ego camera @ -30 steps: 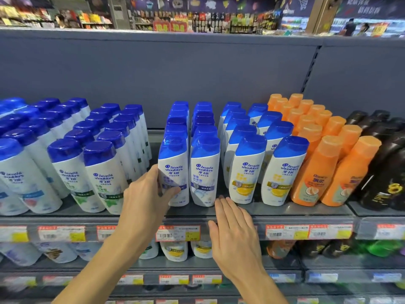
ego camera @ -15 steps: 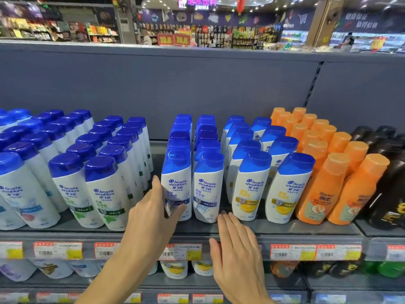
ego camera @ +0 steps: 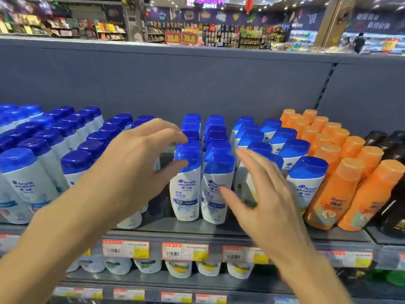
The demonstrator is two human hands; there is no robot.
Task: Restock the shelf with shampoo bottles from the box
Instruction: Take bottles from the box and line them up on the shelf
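White shampoo bottles with blue caps stand in rows on the grey shelf [ego camera: 192, 232]. Two front bottles at the middle, the left one [ego camera: 185, 189] and the right one [ego camera: 215, 191], face me. My left hand [ego camera: 135, 165] hovers open just left of them, fingers spread near the caps, holding nothing. My right hand [ego camera: 260, 194] is open in front of the yellow-label bottles [ego camera: 306, 185], partly hiding them. No box is in view.
Orange bottles [ego camera: 333, 185] and dark bottles [ego camera: 392, 194] fill the shelf's right side. More blue-capped bottles [ego camera: 26, 176] crowd the left. Price tags [ego camera: 185, 251] line the shelf edge, with another stocked shelf below. A grey back panel rises behind.
Both hands have lifted from the shelf edge and the bottle's base to cap height, fingers spread. The view has moved closer to the shelf.
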